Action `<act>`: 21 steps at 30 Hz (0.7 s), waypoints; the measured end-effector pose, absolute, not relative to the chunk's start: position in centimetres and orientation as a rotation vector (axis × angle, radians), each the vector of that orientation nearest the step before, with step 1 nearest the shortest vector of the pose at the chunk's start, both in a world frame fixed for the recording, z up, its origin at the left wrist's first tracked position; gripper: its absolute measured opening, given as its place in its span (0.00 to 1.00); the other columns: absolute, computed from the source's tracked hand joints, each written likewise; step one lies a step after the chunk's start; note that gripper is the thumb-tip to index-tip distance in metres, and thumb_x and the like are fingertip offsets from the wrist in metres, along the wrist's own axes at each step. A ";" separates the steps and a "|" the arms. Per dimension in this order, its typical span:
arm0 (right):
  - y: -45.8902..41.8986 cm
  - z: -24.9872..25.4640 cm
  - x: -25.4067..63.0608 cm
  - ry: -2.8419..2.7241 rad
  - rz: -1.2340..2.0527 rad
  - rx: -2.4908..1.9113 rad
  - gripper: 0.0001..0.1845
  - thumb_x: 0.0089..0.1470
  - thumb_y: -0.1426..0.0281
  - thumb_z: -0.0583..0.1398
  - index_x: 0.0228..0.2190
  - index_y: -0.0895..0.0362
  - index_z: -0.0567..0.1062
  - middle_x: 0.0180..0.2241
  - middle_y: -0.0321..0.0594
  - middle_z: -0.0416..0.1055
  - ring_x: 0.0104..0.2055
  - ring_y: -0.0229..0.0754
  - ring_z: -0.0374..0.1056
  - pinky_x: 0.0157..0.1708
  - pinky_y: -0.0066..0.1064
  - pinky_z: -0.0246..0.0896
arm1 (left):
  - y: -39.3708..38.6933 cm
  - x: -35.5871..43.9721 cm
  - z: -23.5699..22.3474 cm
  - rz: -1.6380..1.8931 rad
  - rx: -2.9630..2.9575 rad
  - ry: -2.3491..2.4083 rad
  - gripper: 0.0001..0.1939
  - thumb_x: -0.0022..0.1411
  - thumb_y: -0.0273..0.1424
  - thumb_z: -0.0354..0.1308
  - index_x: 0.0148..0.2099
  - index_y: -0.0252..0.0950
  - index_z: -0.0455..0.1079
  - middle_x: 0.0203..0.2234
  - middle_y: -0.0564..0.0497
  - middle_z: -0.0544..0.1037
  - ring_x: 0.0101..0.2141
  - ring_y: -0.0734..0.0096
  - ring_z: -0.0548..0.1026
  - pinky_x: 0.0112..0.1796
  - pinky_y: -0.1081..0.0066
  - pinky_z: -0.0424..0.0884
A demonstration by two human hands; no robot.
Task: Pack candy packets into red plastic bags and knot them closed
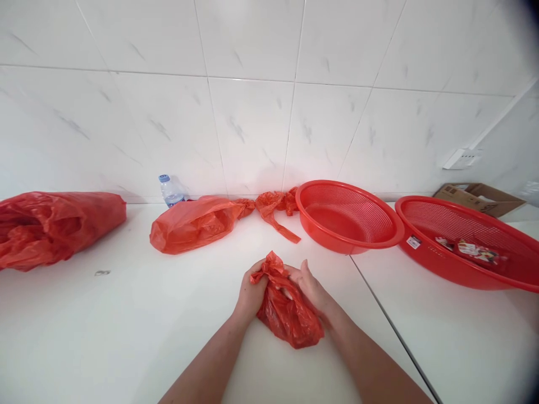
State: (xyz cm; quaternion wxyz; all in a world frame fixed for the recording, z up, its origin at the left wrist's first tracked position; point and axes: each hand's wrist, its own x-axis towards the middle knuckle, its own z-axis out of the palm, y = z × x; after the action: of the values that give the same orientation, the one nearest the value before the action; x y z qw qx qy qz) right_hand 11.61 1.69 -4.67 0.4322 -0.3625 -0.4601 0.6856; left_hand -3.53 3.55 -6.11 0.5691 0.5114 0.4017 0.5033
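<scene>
A crumpled red plastic bag [290, 317] hangs between my two hands over the white table, its gathered neck pointing away from me. My left hand [251, 289] is closed around the left side of the neck. On the other side, my right hand [309, 286] presses against the bag with its thumb raised; its fingertips are partly hidden by the plastic. What the bag contains, if anything, cannot be seen.
Along the wall lie a large red bag [63, 227], a smaller red bag [193, 227], and crumpled red plastic [272, 205]. A water bottle [170, 192], a red colander [349, 235], a second colander [446, 266] holding packets [478, 251], and a cardboard box [484, 197] stand there too.
</scene>
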 end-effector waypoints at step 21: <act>2.5 -5.5 11.0 -1.513 1.103 -1.314 0.16 0.45 0.71 0.58 0.40 0.52 0.70 0.28 0.32 0.70 0.30 0.38 0.66 0.31 0.29 0.61 | 2.9 -3.4 -6.1 1.176 1.183 1.015 0.23 0.56 0.29 0.52 0.54 0.44 0.57 0.41 0.51 0.73 0.37 0.70 0.73 0.39 0.68 0.69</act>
State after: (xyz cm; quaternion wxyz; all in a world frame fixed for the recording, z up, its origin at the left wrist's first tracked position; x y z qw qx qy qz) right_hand 11.03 2.52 -5.51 0.4140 -0.5229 -0.6021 0.4390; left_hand -3.43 2.86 -6.15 0.5602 0.5018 0.4306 0.4989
